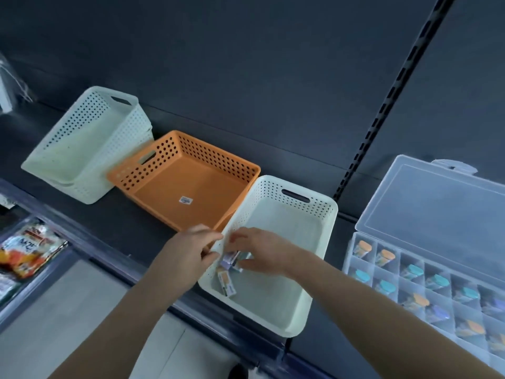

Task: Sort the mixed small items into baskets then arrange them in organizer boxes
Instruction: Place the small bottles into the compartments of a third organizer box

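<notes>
In the near left corner of the white basket (308,214) small packets (228,285) lie in a heap. The right hand (262,253) reaches in, its fingers and thumb curled round a few of them. The left hand (188,250) is at the basket's left wall with bent fingers, and blur hides whether they grip it. Touching the far left side is an orange basket (218,157). To the right lies an open organizer (437,214), its compartments partly filled.

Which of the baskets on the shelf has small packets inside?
The white basket on the right: packets lie in its near corner. The orange basket and the left white basket show none.
</notes>
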A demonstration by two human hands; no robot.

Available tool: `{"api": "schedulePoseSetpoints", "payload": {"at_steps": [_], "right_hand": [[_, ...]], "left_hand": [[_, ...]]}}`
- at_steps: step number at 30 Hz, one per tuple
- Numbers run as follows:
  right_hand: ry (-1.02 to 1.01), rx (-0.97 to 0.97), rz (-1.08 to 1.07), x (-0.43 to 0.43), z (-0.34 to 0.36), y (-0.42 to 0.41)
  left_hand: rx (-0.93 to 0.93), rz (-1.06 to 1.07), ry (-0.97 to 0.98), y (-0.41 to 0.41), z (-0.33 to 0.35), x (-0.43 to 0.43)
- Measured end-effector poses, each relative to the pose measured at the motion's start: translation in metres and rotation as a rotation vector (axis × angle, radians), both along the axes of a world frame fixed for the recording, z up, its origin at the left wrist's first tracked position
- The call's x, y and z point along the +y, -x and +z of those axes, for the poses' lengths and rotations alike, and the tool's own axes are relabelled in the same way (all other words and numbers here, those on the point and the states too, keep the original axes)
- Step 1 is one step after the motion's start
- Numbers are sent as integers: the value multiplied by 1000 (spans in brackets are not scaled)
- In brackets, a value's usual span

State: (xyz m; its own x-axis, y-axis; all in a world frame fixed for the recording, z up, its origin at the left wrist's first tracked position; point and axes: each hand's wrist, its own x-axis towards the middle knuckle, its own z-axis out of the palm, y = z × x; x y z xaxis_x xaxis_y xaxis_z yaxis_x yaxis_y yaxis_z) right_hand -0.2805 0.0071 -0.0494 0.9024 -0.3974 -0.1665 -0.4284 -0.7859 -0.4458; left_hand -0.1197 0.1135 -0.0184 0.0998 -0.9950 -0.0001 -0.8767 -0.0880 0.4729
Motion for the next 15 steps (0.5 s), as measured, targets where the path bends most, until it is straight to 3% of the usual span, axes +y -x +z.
{"api": "schedulePoseSetpoints", "payload": {"at_steps": [8, 15], "right_hand": [[68, 103, 40, -13, -5, 6], [191, 78, 53, -21, -10, 9]], "left_hand": [[150, 41, 79, -11, -13, 7], [235, 45, 125, -15, -17, 8]]}}
